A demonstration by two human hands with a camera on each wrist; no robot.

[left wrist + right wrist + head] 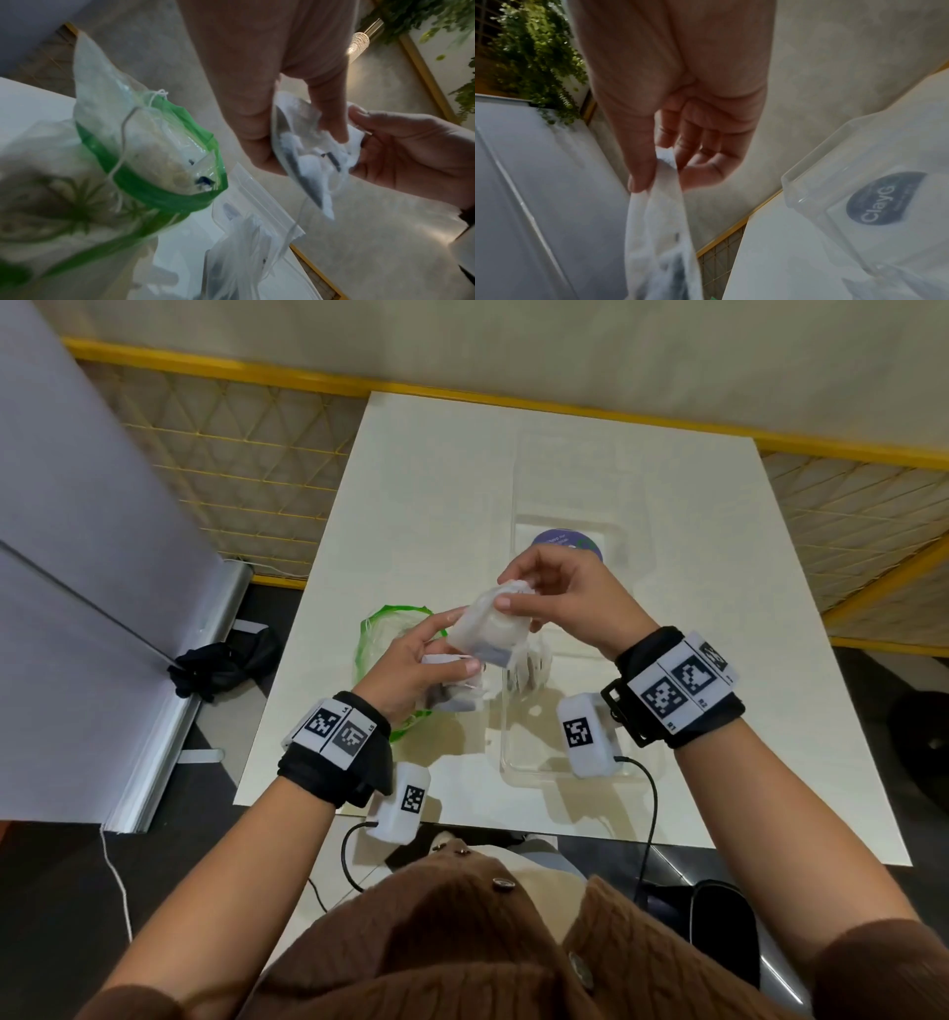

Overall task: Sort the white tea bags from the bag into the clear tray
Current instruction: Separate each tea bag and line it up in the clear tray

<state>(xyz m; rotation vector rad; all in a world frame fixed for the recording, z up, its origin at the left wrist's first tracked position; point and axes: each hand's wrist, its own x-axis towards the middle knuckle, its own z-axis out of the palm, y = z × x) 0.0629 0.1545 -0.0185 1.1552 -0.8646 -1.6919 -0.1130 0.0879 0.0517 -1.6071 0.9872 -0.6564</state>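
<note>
Above the table, both hands hold a clump of white tea bags (488,629) between them. My left hand (459,642) grips its lower part with thumb and fingers; the left wrist view shows the same tea bags (308,162). My right hand (508,593) pinches the top edge, and in the right wrist view its thumb and fingers (667,178) close on the white paper (659,219). The green-rimmed plastic bag (380,629) lies open at the left, holding more tea bags (154,158). The clear tray (565,767) sits at the right, with a few tea bags (531,667) inside.
A round dark sticker (565,541) marks the tray's far end (885,199). The white table (436,480) ends in a near edge just behind my wrists. A grey partition (77,557) stands to the left, and yellow mesh fencing (231,454) runs behind the table.
</note>
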